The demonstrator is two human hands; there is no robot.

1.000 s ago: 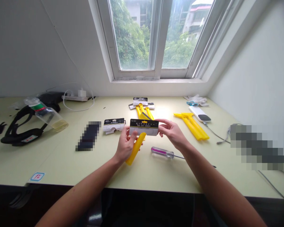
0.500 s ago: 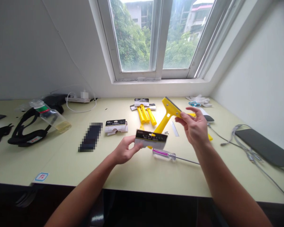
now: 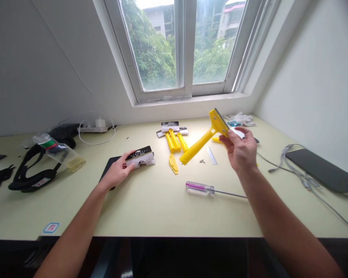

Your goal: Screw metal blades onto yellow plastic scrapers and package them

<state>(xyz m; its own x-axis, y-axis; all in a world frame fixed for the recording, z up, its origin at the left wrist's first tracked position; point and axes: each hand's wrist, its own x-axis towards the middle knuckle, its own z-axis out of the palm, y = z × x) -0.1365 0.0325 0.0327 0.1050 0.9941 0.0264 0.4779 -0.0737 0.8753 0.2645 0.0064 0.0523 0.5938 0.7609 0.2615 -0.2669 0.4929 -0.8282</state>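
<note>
My left hand (image 3: 117, 170) pinches the edge of a black-and-white cardboard package (image 3: 140, 156) at the left of the table, by the dark phone (image 3: 107, 168). In my right hand (image 3: 243, 148) is a yellow scraper (image 3: 198, 146), held by one end of its blade head, its handle slanting down to the left. Below the scraper lies a screwdriver (image 3: 199, 188) with a clear and purple handle. Several small screws (image 3: 202, 161), a flat metal blade (image 3: 212, 155) and a loose yellow plastic piece (image 3: 173, 164) rest nearby.
Farther back are several yellow handles (image 3: 174, 141) with card packages (image 3: 170, 126). On the left, a plastic bottle (image 3: 60, 152) leans on a black strap headset (image 3: 31, 181). Grey cables (image 3: 292, 170) and a dark flat pad (image 3: 324, 170) lie right; white gloves (image 3: 240, 118) lie behind.
My left hand has carried the package left, away from the scraper, to where another package lay. The scraper has risen slightly and turned in my right hand. The view has shifted a little.
</note>
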